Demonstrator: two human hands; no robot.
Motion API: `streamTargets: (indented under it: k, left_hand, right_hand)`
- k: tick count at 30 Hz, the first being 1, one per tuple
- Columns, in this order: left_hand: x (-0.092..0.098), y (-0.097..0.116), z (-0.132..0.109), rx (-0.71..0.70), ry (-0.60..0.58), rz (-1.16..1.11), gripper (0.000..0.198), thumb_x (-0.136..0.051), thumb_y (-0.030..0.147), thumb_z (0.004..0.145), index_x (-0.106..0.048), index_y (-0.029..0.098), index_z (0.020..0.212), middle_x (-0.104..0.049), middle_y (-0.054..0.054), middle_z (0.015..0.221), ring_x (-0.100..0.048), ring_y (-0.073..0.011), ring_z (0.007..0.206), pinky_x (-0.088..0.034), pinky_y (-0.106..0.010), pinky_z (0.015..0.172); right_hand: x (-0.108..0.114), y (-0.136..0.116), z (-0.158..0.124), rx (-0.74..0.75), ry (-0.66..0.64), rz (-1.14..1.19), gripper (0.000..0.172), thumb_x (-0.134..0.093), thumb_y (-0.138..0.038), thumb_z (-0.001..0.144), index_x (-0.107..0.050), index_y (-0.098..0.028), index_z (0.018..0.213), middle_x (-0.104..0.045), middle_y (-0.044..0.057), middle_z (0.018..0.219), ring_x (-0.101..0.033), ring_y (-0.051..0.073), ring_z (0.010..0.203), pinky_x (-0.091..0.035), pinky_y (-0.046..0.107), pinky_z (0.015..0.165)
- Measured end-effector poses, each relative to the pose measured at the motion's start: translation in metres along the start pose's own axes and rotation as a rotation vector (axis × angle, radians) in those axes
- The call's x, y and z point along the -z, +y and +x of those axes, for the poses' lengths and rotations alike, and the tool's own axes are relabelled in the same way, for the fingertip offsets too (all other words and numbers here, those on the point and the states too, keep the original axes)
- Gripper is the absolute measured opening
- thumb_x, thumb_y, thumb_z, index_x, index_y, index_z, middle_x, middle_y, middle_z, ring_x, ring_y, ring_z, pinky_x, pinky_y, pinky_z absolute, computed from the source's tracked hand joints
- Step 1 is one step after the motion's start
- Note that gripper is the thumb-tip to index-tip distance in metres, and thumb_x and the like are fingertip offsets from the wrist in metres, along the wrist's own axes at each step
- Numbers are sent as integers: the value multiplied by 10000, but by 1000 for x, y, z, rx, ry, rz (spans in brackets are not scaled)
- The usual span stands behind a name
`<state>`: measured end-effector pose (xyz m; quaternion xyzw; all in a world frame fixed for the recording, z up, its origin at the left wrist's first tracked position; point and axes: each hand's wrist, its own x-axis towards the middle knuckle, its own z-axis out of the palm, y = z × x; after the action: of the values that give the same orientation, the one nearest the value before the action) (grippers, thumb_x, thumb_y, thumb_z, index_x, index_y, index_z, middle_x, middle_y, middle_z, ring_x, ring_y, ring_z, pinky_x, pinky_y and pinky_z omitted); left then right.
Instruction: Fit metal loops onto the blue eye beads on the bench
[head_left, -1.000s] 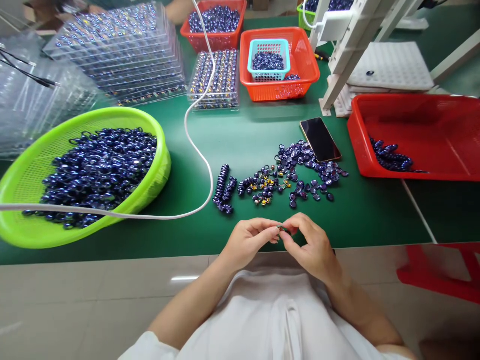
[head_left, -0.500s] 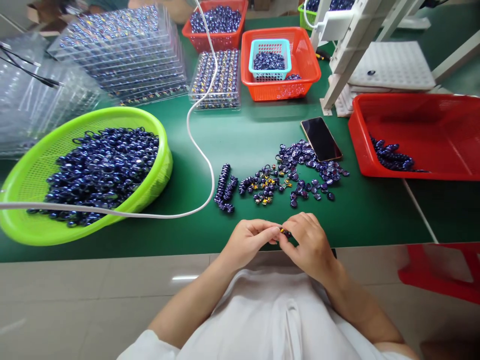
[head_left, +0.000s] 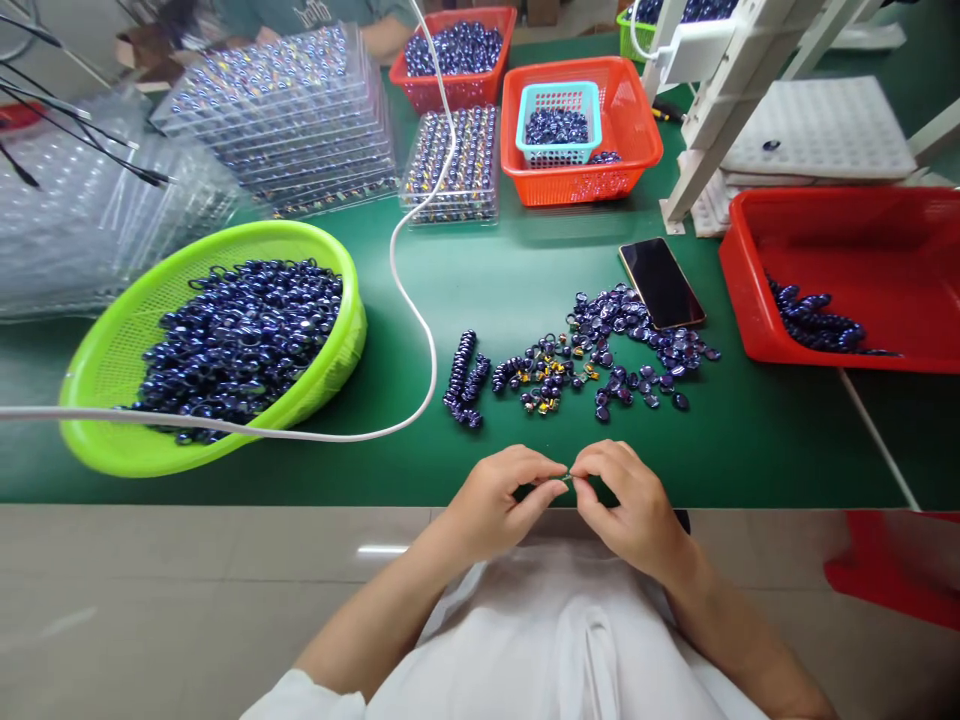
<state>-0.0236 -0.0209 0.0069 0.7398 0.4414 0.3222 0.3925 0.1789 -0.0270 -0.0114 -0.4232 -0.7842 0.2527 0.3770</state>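
My left hand (head_left: 495,495) and my right hand (head_left: 626,505) meet at the near edge of the green table (head_left: 525,270), fingertips pinched together on one tiny dark piece (head_left: 570,477). Just beyond them lies a loose heap of dark blue glossy pieces (head_left: 622,345), some with small yellow parts (head_left: 551,375), and a short stacked row of the same pieces (head_left: 463,380) to the left.
A lime green basket (head_left: 135,330) full of blue pieces sits at left, with a white cable (head_left: 416,300) across it. A phone (head_left: 661,283), red bin (head_left: 847,235), orange basket (head_left: 581,180), a filled clear tray (head_left: 459,160) and a tilted stack of filled trays (head_left: 289,115) lie beyond.
The view has shifted so everything sits slightly right and lower. My hands stay together at the table edge, fingers reworking their pinch on the small piece.
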Motion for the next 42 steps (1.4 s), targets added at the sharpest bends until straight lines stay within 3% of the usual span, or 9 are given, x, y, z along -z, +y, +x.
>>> streamTargets:
  k: [3, 6, 10, 18, 24, 30, 33, 37, 42]
  left_hand:
    - [16, -16, -5, -46, 199, 314, 238, -701, 263, 866, -713, 147, 1074, -718, -113, 966, -666, -217, 886, -554, -319, 763]
    - [31, -34, -8, 50, 338, 595, 250, -715, 297, 850, -696, 146, 1048, -682, -120, 969, -665, -243, 883, -563, -349, 752]
    - [35, -48, -7, 101, 338, 688, 134, -640, 228, 890, -669, 167, 1005, -692, -96, 966, -684, -217, 829, -566, -327, 739]
    - [33, -47, -1, 63, 300, 668, 132, -583, 141, 856, -662, 163, 960, -698, -63, 831, -674, -211, 768, -551, -332, 748]
    - [36, -33, -2, 200, 329, 386, 160, -614, 178, 852, -698, 165, 988, -709, -51, 854, -665, -167, 699, -552, -303, 721]
    - [16, -11, 2, 477, 270, -499, 202, -790, 289, 761, -733, 167, 913, -736, -43, 827, -704, -174, 774, -574, -276, 736]
    - [-6, -9, 9, 497, 250, -789, 227, -823, 264, 733, -734, 167, 919, -747, -34, 826, -710, -160, 771, -578, -270, 756]
    - [-30, -9, 19, 462, 377, -813, 230, -825, 258, 728, -735, 174, 923, -762, -40, 888, -716, -169, 825, -578, -275, 792]
    - [-36, -5, 25, 400, 422, -538, 194, -755, 282, 800, -763, 189, 970, -771, -66, 986, -730, -201, 855, -588, -303, 803]
  right_hand:
    - [3, 2, 1, -42, 1, 26, 177, -531, -55, 860, -517, -224, 910, -620, 32, 848, -606, 193, 829, -470, 358, 749]
    - [3, 3, 2, -58, 14, 31, 168, -525, -59, 861, -506, -223, 892, -613, 30, 838, -602, 192, 824, -470, 351, 744]
    - [-1, 3, 3, -43, 17, 47, 167, -520, -56, 866, -506, -219, 900, -614, 30, 841, -604, 186, 820, -474, 346, 749]
    - [-2, 1, 3, -51, 7, 44, 166, -515, -53, 867, -508, -217, 892, -613, 30, 831, -598, 179, 801, -475, 341, 742]
    - [1, 1, 2, -130, -23, 103, 150, -512, -71, 865, -529, -220, 864, -618, 22, 826, -602, 176, 802, -483, 335, 758]
    - [-2, -4, 7, -312, 1, 359, 121, -535, -117, 895, -575, -228, 867, -675, 44, 1028, -648, 185, 971, -519, 321, 835]
    - [-8, -8, 9, -302, 49, 453, 107, -534, -138, 916, -579, -235, 911, -672, 59, 1114, -647, 197, 1056, -536, 349, 885]
    - [-12, -12, 9, -190, 167, 294, 142, -547, -110, 897, -573, -243, 941, -680, 76, 1146, -658, 211, 1062, -538, 401, 917]
    - [-11, -12, 4, -103, 169, 92, 218, -548, -71, 867, -563, -256, 982, -672, 98, 1269, -650, 237, 1073, -546, 452, 912]
